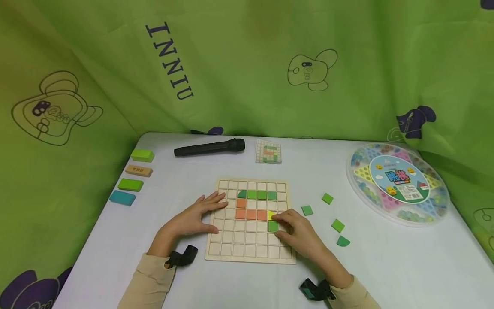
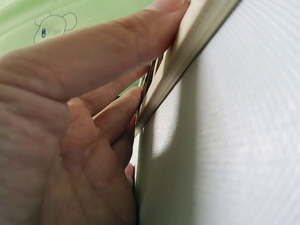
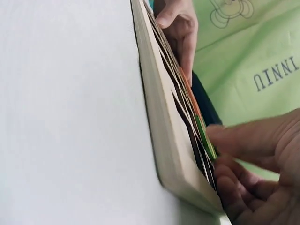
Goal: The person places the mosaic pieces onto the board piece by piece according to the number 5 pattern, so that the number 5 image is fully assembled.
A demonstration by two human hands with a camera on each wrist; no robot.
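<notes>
A square wooden grid board [image 1: 239, 249] lies on the table with several coloured tiles in its cells. Along its left edge rests my left hand [image 1: 191, 218], fingers spread over the top and thumb against the rim; the left wrist view shows the thumb on the rim [image 2: 176, 70]. At the board's right side, my right hand [image 1: 301, 234] has bent fingers and thumb at opposite edges of a green square tile [image 1: 273, 226], pinching it in its cell. Just above, a yellow tile [image 1: 271, 215] is partly covered by a fingertip. Orange tiles [image 1: 251, 214] sit to its left.
Loose green tiles [image 1: 338, 225] lie right of the board, near a round marble game box [image 1: 359, 197]. Behind the board are a black microphone [image 1: 208, 148] and a pattern card [image 1: 268, 151]. Several coloured blocks [image 1: 130, 184] line the left table edge.
</notes>
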